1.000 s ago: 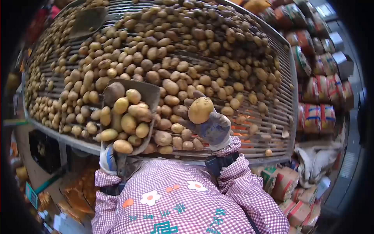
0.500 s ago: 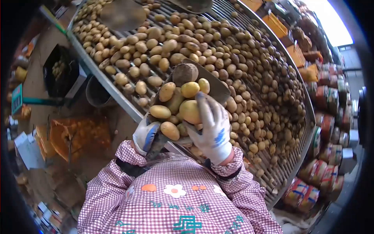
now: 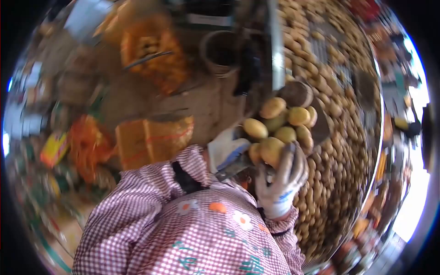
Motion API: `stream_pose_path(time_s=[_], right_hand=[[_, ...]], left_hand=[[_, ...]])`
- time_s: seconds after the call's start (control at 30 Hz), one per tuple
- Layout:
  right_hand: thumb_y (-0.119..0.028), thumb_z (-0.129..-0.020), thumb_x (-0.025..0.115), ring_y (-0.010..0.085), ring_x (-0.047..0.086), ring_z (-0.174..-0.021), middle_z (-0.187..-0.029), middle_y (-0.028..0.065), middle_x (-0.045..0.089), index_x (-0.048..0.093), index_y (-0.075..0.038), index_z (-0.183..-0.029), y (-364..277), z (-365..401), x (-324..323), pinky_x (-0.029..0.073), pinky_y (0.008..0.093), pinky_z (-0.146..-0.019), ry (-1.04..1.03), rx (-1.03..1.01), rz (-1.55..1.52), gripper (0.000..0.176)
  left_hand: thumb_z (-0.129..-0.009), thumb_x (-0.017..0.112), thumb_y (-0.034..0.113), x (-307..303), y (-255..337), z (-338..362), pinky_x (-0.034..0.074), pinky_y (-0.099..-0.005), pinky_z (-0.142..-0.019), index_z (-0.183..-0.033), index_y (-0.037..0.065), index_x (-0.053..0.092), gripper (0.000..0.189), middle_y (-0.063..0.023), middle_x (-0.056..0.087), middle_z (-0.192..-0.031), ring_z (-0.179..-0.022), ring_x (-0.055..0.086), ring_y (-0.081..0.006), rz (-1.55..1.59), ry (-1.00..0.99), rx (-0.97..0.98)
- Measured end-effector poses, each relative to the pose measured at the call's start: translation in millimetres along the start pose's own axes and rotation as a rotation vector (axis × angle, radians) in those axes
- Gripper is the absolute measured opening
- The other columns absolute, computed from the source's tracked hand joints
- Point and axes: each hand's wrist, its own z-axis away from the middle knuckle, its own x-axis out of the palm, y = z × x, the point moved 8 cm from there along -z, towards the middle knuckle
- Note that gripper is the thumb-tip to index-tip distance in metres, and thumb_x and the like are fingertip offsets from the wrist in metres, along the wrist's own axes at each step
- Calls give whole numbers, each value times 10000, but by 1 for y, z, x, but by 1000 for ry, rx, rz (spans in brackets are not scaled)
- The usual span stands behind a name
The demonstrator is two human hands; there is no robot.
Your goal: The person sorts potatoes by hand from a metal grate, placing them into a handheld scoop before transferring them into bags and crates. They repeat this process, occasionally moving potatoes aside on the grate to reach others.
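My left hand (image 3: 225, 149), in a white glove with blue patches, is closed at the near left side of a dark scoop (image 3: 323, 123) whose metal handle (image 3: 234, 167) points toward my apron. Several yellowish potatoes (image 3: 274, 120) are heaped on it, along with a brown, round-ended lump (image 3: 297, 94) at the far end. My gloved right hand (image 3: 284, 176) curls its fingers over a larger potato (image 3: 271, 151) on the near side of the heap. The load is over the table's near edge, close in front of my body.
A slatted sorting table (image 3: 321, 50) covered with potatoes runs along the right, with a metal rim (image 3: 277, 55). Left of it are a bucket (image 3: 221, 54), an orange mesh sack of potatoes (image 3: 153, 52) and folded orange sacks (image 3: 153, 140) on the floor.
My body and view have turned left, so the table now lies to the right and the floor sacks come into view. The loaded scoop has moved along with both hands.
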Motion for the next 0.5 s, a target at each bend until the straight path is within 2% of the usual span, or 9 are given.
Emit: stream_pose_path(time_s=[0.07,0.1,0.17,0.27,0.3,0.33,0.43,0.47,0.5], right_hand=[[-288,-808,793,427,544,-1252,-1412,244,547,511,51,-1447,-25,-4,5,402,541,-1083,-23,-59,-17,776],[-297,-808,797,430,540,-1259,-1416,246,543,511,54,-1446,15,4,26,400,544,-1090,-63,-63,-21,782],[-311,-804,804,432,530,-1276,-1423,241,538,501,52,-1452,-15,-8,29,401,543,-1092,-82,-153,-43,802],[-302,-788,822,430,522,-1293,-1435,240,529,479,40,-1461,-57,-11,37,402,545,-1098,-72,-318,-134,829],[-300,-774,841,425,525,-1294,-1425,235,537,481,33,-1459,-70,-14,41,405,537,-1104,-107,-357,-166,842],[-306,-765,853,415,530,-1293,-1420,229,542,493,30,-1451,7,-25,54,408,531,-1106,-126,-356,-186,845],[-329,-747,878,353,592,-1243,-1389,184,579,584,2,-1379,-56,-28,62,447,502,-1071,-82,-534,-242,771],[-332,-748,875,349,607,-1222,-1375,175,591,594,-11,-1371,-72,-29,67,459,494,-1055,-120,-574,-287,755],[-335,-749,871,346,623,-1201,-1361,165,603,604,-23,-1363,-87,-30,72,471,485,-1040,-157,-612,-332,739]], left_hand=[[-934,661,61,-23,13,23,526,-339,-1015,-1426,23,495,521,-117,617,-1337,-1187,619,-201,-5,40,112],[-937,655,57,-20,-19,-6,530,-332,-1009,-1446,23,476,540,-113,619,-1336,-1171,625,-199,50,71,97],[-939,649,53,-36,2,17,534,-325,-1002,-1465,24,458,560,-109,620,-1335,-1155,631,-196,109,106,167],[-941,594,37,-49,20,62,542,-323,-975,-1510,34,416,596,-103,631,-1307,-1113,641,-185,264,18,210],[-944,596,47,-58,24,79,542,-320,-964,-1487,31,447,564,-105,632,-1304,-1111,642,-178,150,71,223],[-946,598,58,-34,-6,15,543,-316,-953,-1464,28,479,533,-107,634,-1301,-1110,643,-172,32,105,195],[-939,611,61,-86,-11,72,544,-309,-924,-1376,21,564,441,-113,641,-1278,-1086,655,-181,65,270,128],[-945,629,91,-128,-41,80,530,-306,-932,-1311,6,612,377,-120,629,-1301,-1127,641,-197,-259,317,237],[-945,629,91,-133,-41,94,530,-306,-932,-1311,6,612,377,-120,629,-1301,-1127,641,-197,-257,322,248]])
